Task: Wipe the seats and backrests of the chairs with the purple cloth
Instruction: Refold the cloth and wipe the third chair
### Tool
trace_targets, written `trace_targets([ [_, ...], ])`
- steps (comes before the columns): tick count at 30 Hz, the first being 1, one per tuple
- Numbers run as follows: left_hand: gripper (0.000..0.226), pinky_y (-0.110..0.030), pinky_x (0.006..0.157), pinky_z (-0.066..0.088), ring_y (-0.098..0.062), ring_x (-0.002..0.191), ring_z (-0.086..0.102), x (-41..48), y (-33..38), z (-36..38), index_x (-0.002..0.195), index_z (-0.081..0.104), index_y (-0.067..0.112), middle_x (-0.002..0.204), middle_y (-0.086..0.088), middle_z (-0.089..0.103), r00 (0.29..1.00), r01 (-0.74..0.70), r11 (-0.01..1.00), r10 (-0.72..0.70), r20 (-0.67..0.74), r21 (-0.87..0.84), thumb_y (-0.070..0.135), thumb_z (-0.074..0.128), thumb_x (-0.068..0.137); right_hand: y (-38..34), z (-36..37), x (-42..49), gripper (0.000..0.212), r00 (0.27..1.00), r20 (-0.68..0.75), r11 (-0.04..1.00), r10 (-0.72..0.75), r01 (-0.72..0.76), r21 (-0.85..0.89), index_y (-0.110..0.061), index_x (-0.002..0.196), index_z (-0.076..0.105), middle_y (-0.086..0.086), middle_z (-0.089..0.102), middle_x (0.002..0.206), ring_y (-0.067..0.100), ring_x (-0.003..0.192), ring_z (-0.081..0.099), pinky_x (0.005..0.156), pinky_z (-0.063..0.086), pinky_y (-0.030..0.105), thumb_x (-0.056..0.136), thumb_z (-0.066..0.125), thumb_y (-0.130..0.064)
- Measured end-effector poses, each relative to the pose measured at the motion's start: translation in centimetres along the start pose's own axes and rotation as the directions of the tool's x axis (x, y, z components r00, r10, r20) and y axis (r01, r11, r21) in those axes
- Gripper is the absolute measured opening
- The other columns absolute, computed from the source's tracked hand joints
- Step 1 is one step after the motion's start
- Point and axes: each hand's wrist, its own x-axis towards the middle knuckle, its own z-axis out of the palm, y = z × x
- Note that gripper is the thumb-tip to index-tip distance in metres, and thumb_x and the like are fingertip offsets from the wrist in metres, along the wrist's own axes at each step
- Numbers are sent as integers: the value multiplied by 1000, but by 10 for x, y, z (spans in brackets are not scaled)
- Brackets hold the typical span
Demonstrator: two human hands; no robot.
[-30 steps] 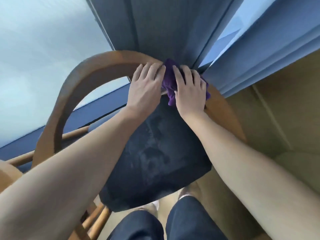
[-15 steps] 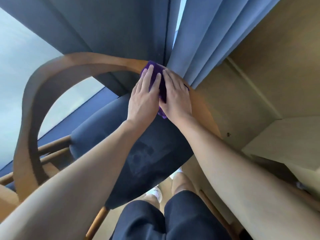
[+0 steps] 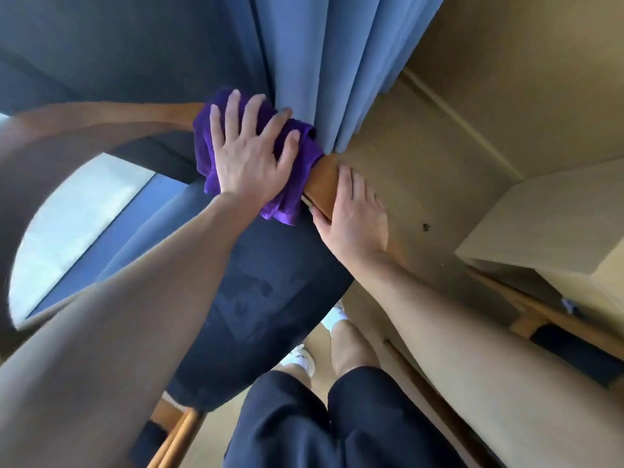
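- The left hand (image 3: pixel 250 160) now covers the purple cloth (image 3: pixel 204 150) alone. Half a second ago both hands lay on it side by side.
- The right hand (image 3: pixel 354 221) has come off the cloth and now sits on bare wood of the chair's backrest rail (image 3: pixel 135 113), just beside the cloth's lower right edge.
- The cloth has travelled along the rail. It now sits on the bend, right against the blue curtain (image 3: pixel 304 62), and more purple shows around the hand than before.
- My view has swung too, so the curtain now fills the top centre.
- The cloth is bunched and draped over the rail. Its long axis follows the bend, from upper left to lower right in my view.
- One loose end hangs down towards the dark blue seat cushion (image 3: pixel 270 292).
- The left fingers (image 3: pixel 233 109) are spread wide and straight, pressing the cloth flat against the wood.
- The right fingers (image 3: pixel 347 184) lie stretched along the outer face of the rail, close together, with the thumb on the inner edge. They hold nothing.
- The two hands are near each other but apart, with a short strip of bare wood between them.
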Motion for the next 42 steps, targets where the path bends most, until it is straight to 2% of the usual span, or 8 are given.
trace_targets([
  [7, 41, -54, 120, 15, -34, 147, 28, -55, 57, 15, 135, 59, 28, 151, -8, 45, 995, -96, 989, 94, -24, -114, 40, 39, 101, 2, -2, -5, 71, 998, -20, 996, 52, -50, 68, 1, 131, 54, 12, 62, 124, 27, 108, 63, 89, 50, 35, 70, 78, -28],
  [11, 44, -48, 122, 12, -30, 147, 27, -33, 22, 7, 139, 55, 32, 152, -3, 44, 974, -228, 973, 228, -6, -17, 46, 34, 103, 0, -4, -8, 90, 993, 13, 991, 117, -117, 67, -6, 138, 50, 8, 61, 126, 27, 112, 60, 87, 48, 38, 63, 81, -44],
  [17, 44, -47, 122, 9, -29, 147, 26, -14, 14, 7, 136, 58, 33, 151, 1, 45, 996, -81, 997, 82, -36, 17, 45, 28, 105, -1, 0, -7, 87, 988, -44, 988, 146, -144, 60, -10, 136, 50, 4, 62, 119, 24, 103, 61, 80, 49, 36, 66, 79, -52],
  [20, 42, -52, 121, 13, -33, 147, 26, -40, 43, 10, 134, 59, 31, 151, -3, 45, 994, -105, 994, 104, -30, -27, 40, 33, 104, 5, -2, -16, 92, 983, -17, 978, 184, -182, 99, -8, 131, 53, 6, 64, 115, 25, 101, 63, 78, 49, 36, 57, 84, -51],
  [24, 42, -52, 121, 12, -33, 147, 26, -85, 85, 17, 136, 59, 31, 152, -3, 44, 979, -198, 977, 201, 33, -76, 39, 33, 103, 21, -3, -45, 58, 968, -71, 971, 239, -237, 37, -5, 118, 58, 8, 65, 106, 28, 93, 64, 76, 48, 37, 73, 70, -38],
  [28, 46, -47, 123, 8, -29, 149, 21, -78, 71, 11, 143, 49, 36, 154, 1, 39, 951, -286, 957, 290, 104, -49, 46, 25, 104, 31, -3, -72, 84, 957, -9, 955, 289, -287, 73, -6, 134, 51, 9, 62, 116, 30, 105, 60, 82, 48, 41, 64, 80, -44],
  [36, 47, -48, 123, 4, -29, 151, 13, -57, 68, 13, 143, 48, 35, 158, 1, 33, 985, -158, 987, 161, 61, -40, 45, 21, 106, 38, 2, -77, 80, 960, -9, 947, 280, -275, 166, -7, 138, 45, 9, 58, 122, 27, 112, 56, 88, 46, 35, 75, 77, -43],
  [42, 47, -48, 122, 5, -31, 150, 17, -116, 119, 24, 143, 50, 30, 159, -1, 34, 971, -220, 972, 226, 74, -86, 40, 23, 106, 48, 3, -87, 70, 973, 49, 949, 224, -229, 216, -2, 130, 47, 10, 56, 118, 26, 105, 54, 91, 43, 31, 71, 79, -22],
])
